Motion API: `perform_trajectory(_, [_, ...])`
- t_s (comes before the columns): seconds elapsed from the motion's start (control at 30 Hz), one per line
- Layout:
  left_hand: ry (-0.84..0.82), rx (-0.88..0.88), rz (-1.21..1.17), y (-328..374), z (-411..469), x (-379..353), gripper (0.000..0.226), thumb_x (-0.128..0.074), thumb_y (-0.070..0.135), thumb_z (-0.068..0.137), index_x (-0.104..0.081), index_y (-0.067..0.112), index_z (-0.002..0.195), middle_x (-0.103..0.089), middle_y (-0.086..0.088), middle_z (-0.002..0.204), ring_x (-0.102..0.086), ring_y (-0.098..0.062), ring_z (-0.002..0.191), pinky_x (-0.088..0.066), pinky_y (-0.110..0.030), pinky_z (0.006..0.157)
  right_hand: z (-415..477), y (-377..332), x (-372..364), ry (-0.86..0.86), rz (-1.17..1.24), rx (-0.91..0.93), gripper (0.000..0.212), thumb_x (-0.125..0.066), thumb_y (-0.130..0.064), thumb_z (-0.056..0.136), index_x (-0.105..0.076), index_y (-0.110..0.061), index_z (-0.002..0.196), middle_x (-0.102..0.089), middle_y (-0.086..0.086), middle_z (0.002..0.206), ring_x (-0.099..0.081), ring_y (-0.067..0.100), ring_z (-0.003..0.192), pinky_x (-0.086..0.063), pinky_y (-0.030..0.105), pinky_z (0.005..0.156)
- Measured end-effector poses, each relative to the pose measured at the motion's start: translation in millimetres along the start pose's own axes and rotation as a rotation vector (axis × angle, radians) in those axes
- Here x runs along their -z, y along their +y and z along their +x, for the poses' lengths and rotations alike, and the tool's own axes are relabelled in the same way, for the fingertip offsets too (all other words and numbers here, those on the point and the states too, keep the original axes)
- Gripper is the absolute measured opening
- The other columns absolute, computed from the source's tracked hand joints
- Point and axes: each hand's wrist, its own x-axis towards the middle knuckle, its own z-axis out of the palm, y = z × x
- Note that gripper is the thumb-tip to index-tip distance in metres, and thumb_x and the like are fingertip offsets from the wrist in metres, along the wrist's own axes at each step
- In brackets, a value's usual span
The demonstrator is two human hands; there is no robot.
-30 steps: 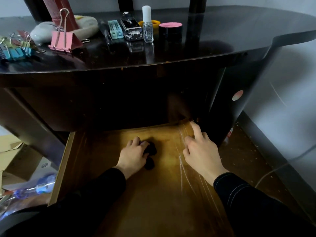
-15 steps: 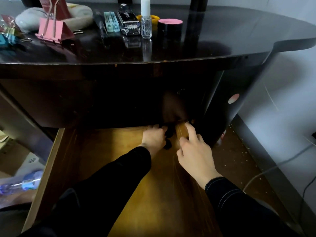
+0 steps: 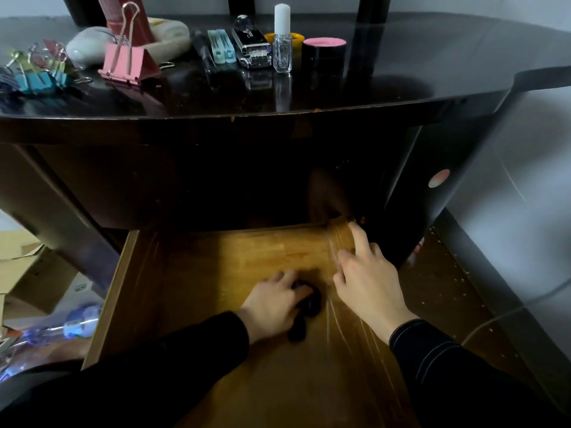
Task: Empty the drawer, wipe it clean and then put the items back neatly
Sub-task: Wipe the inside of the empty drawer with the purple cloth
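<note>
Wiping stroke in progress. The left hand has been drawn back from the far right corner, where it was half a second ago, to mid-floor of the drawer. The fingers are curled over a dark wad, taken to be the cloth; part of it shows past the fingertips and part under the palm. The right hand is almost unmoved: index finger extended onto the drawer's right edge, other fingers loosely bent, nothing held; it is judged to be steadying the drawer. Shiny streaks, possibly film or glare, run along the floor just below those fingers. No items are seen on the visible floor. The clips, stapler, bottle and jar are laid out on the desktop, well beyond both hands. Emptying is therefore judged done and wiping part-way, with the left half not yet seen covered. Putting back is not started.
</note>
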Motion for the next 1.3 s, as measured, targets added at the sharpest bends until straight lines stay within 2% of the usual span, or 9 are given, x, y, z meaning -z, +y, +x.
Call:
perform_trajectory(0.13, [0.088,0.223,0.022,-14,69,16,0.047,-0.054,0.034,0.095,-0.047,0.030,0.142,-0.046,-0.007,0.130,-0.052,-0.032,0.113,-0.054,-0.040,0.083,2,1,-2,0.009,0.043,-0.014,0.013,-0.060,-0.027,0.093,-0.065,-0.015,0.097,-0.021,0.008,0.160,-0.057,0.025,0.106,-0.057,0.029,0.069])
perform_trajectory(0.3, [0.085,0.384,0.031,-11,119,19,0.031,-0.054,0.028,0.098,-0.054,0.025,0.128,-0.062,-0.003,0.106,-0.062,-0.024,0.087,-0.044,-0.031,0.065,3,2,-4,0.021,0.087,-0.025,0.009,-0.064,-0.022,0.090,-0.063,-0.014,0.088,-0.027,0.007,0.158,-0.057,0.023,0.097,-0.055,0.026,0.063])
perform_trajectory(0.4, [0.075,0.381,0.030,-10,117,16,0.038,-0.055,0.028,0.096,-0.051,0.026,0.134,-0.057,-0.007,0.123,-0.058,-0.029,0.105,-0.048,-0.035,0.074,2,2,-4,0.024,0.074,-0.027,0.010,-0.061,-0.024,0.092,-0.064,-0.014,0.092,-0.025,0.007,0.159,-0.058,0.023,0.101,-0.056,0.027,0.066])
perform_trajectory(0.5, [0.061,0.317,0.022,-2,95,16,0.047,-0.053,0.031,0.096,-0.045,0.029,0.142,-0.044,-0.010,0.136,-0.047,-0.034,0.119,-0.051,-0.041,0.086,1,2,-2,0.032,0.069,-0.023,0.013,-0.060,-0.026,0.094,-0.064,-0.015,0.096,-0.023,0.006,0.160,-0.057,0.023,0.105,-0.057,0.029,0.070])
perform_trajectory(0.7, [-0.090,0.064,0.019,32,0,5,0.059,-0.052,0.035,0.094,-0.033,0.030,0.150,-0.034,-0.010,0.140,-0.041,-0.035,0.120,-0.047,-0.045,0.091,-2,0,2,0.029,0.033,-0.019,0.018,-0.057,-0.028,0.095,-0.066,-0.015,0.104,-0.021,0.006,0.161,-0.056,0.026,0.110,-0.055,0.028,0.069])
perform_trajectory(0.83, [-0.182,-0.152,0.034,39,-63,-2,0.059,-0.048,0.039,0.093,-0.032,0.031,0.148,-0.037,-0.010,0.135,-0.043,-0.033,0.117,-0.048,-0.044,0.088,-3,-1,2,0.016,0.014,-0.016,0.018,-0.057,-0.027,0.095,-0.065,-0.013,0.104,-0.019,0.008,0.162,-0.055,0.027,0.112,-0.056,0.030,0.069])
perform_trajectory(0.97, [-0.170,-0.239,0.084,25,-55,5,0.055,-0.050,0.040,0.095,-0.034,0.031,0.147,-0.039,-0.010,0.131,-0.046,-0.032,0.112,-0.052,-0.044,0.082,-3,-1,2,0.006,0.005,-0.012,0.017,-0.057,-0.026,0.095,-0.065,-0.013,0.103,-0.018,0.009,0.162,-0.055,0.027,0.109,-0.056,0.030,0.066])
perform_trajectory(1.2, [0.045,0.126,0.006,-5,49,6,0.052,-0.051,0.041,0.096,-0.040,0.033,0.146,-0.041,-0.007,0.131,-0.050,-0.032,0.113,-0.054,-0.042,0.086,1,2,-2,0.017,0.040,-0.010,0.019,-0.059,-0.032,0.096,-0.066,-0.017,0.106,-0.018,0.006,0.161,-0.056,0.024,0.112,-0.057,0.028,0.073])
perform_trajectory(1.3, [0.116,0.268,-0.046,-9,90,6,0.048,-0.051,0.038,0.097,-0.043,0.032,0.144,-0.046,-0.009,0.133,-0.052,-0.033,0.114,-0.052,-0.041,0.087,2,3,-2,0.019,0.061,-0.013,0.015,-0.060,-0.029,0.094,-0.066,-0.016,0.100,-0.020,0.006,0.160,-0.057,0.023,0.107,-0.056,0.027,0.072])
